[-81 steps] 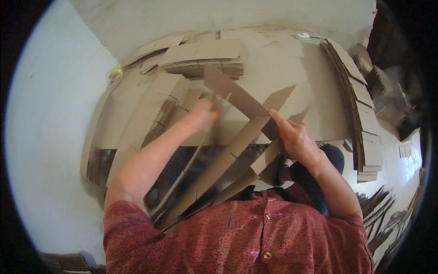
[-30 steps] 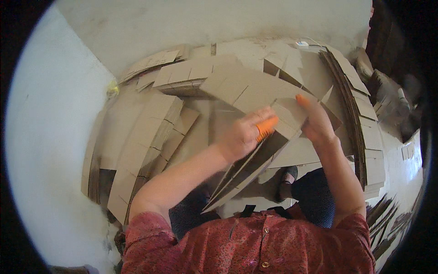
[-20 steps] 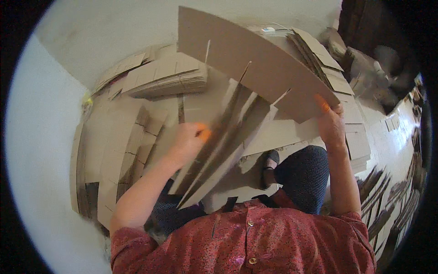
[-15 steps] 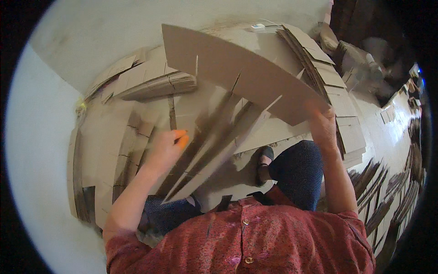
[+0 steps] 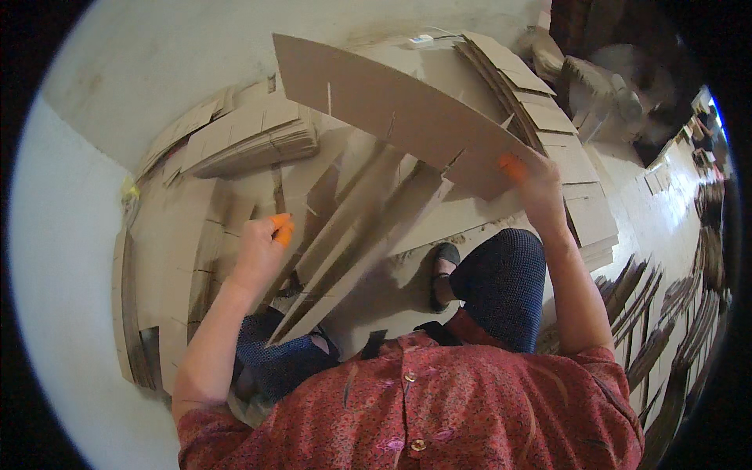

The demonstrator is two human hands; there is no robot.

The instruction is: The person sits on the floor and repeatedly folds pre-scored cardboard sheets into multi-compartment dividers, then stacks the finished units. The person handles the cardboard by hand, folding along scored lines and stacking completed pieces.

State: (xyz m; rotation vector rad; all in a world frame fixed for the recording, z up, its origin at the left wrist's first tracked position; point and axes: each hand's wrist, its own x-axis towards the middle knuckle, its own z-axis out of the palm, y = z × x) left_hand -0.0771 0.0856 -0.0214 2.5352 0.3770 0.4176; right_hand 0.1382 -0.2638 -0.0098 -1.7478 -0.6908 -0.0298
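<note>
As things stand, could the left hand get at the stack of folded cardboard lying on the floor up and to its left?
Probably yes. The left hand sits beside the slotted strips, and bare flattened cardboard lies between it and the stack. The big sheet held up by the right hand is off to the other side.

Flat brown cardboard blanks (image 5: pixel 251 137) stacked on floor; no labels, signs, screens

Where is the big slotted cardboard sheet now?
In the head view, the slotted cardboard sheet is raised at upper centre, its right end held by the right hand.
</note>
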